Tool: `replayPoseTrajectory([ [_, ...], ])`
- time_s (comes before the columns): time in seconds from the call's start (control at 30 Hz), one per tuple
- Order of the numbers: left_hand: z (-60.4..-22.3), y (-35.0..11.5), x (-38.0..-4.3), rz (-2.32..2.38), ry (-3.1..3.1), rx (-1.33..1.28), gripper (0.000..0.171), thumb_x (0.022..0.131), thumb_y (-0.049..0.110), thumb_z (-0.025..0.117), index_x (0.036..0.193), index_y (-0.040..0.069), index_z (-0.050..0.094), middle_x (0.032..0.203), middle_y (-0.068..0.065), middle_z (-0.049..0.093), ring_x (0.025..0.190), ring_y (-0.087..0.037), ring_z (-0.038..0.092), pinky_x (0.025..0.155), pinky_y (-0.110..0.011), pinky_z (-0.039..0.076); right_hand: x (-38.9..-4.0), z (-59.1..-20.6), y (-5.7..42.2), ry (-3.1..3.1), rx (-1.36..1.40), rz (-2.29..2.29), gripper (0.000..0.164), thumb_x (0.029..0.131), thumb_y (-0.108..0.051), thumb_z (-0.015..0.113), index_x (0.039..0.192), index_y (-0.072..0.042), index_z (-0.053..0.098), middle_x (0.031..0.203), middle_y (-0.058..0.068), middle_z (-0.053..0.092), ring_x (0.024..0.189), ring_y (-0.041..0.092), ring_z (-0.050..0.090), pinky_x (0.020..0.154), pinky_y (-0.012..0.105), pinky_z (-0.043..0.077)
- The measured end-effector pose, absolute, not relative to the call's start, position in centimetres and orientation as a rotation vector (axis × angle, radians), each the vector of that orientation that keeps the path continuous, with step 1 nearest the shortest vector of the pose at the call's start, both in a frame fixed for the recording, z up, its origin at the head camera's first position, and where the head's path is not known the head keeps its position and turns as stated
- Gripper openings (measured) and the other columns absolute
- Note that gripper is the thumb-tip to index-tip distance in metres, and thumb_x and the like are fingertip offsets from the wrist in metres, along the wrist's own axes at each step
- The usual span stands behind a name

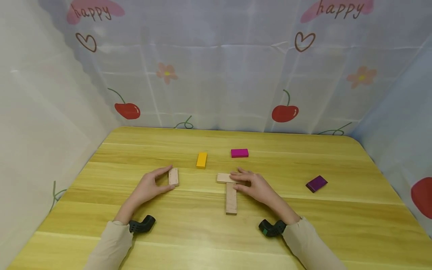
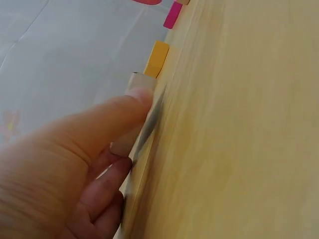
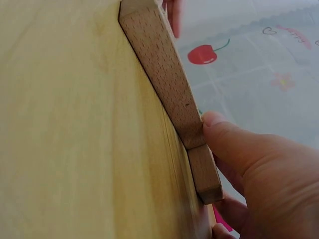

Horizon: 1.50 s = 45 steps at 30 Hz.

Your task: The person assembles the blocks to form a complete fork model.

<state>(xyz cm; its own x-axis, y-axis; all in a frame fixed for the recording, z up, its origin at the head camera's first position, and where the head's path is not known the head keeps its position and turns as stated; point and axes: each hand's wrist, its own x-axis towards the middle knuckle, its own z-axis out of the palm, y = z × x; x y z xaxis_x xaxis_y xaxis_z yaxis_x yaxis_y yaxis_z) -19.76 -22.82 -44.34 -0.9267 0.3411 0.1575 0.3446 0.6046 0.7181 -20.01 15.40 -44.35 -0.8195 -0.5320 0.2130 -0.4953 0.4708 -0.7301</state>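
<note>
My left hand (image 1: 152, 184) pinches a plain wooden block (image 1: 173, 177) between thumb and fingers, left of centre on the table. In the left wrist view the thumb lies across that block, hiding part of it; whether it touches the table I cannot tell. Two more plain blocks form a T: a crosspiece block (image 1: 223, 177) at the far side, and an upright block (image 1: 231, 200) meeting it from the near side. My right hand (image 1: 254, 185) holds the crosspiece at its right end, which the fingers cover. Its thumb (image 3: 224, 132) touches near where the two blocks meet.
Beyond the hands lie a yellow block (image 1: 201, 160) and a magenta block (image 1: 239, 153). A dark purple block (image 1: 317, 183) sits to the right. The wooden table (image 1: 189, 240) ends at a printed curtain (image 1: 216, 86) at the back.
</note>
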Motion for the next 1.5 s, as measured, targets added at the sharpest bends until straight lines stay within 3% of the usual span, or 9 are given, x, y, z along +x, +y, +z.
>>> replayPoseTrajectory([
  [0.17, -43.6, -21.2, -18.9, -1.369, -2.772, -0.637, 0.067, 0.078, 0.024, 0.078, 0.136, 0.004, 0.050, 0.134, -0.014, 0.049, 0.121, -0.029, 0.047, 0.096, -0.043, 0.040, -20.0, -44.3, 15.4, 2.656, -0.937, -1.301, 0.037, 0.089, -0.019, 0.066, 0.124, -0.009, 0.063, 0.128, 0.003, 0.056, 0.131, 0.029, 0.035, 0.106, 0.054, 0.021],
  [0.4, -42.8, -17.1, -17.2, -1.464, -2.728, -0.877, 0.064, 0.079, 0.020, 0.077, 0.135, 0.003, 0.050, 0.135, -0.010, 0.049, 0.121, -0.026, 0.048, 0.098, -0.040, 0.038, -20.0, -44.1, 15.4, 2.663, -0.957, -1.302, 0.038, 0.088, -0.019, 0.066, 0.124, -0.007, 0.063, 0.128, 0.005, 0.056, 0.130, 0.030, 0.035, 0.106, 0.055, 0.018],
  [0.8, -42.0, -11.7, -13.2, -1.409, -2.800, -1.032, 0.066, 0.075, 0.036, 0.079, 0.132, 0.011, 0.056, 0.131, 0.004, 0.052, 0.120, -0.015, 0.047, 0.100, -0.035, 0.036, -20.0, -44.1, 15.4, 2.682, -0.967, -1.270, 0.037, 0.088, -0.017, 0.066, 0.124, -0.007, 0.063, 0.128, 0.005, 0.056, 0.130, 0.030, 0.036, 0.106, 0.055, 0.017],
  [1.5, -43.1, -9.2, -10.0, -1.311, -2.827, -1.103, 0.064, 0.077, 0.031, 0.079, 0.131, 0.006, 0.055, 0.131, -0.002, 0.053, 0.120, -0.020, 0.048, 0.098, -0.035, 0.039, -20.0, -44.0, 15.4, 2.693, -0.949, -1.250, 0.037, 0.089, -0.018, 0.066, 0.124, -0.007, 0.063, 0.128, 0.006, 0.056, 0.130, 0.029, 0.036, 0.107, 0.052, 0.017],
])
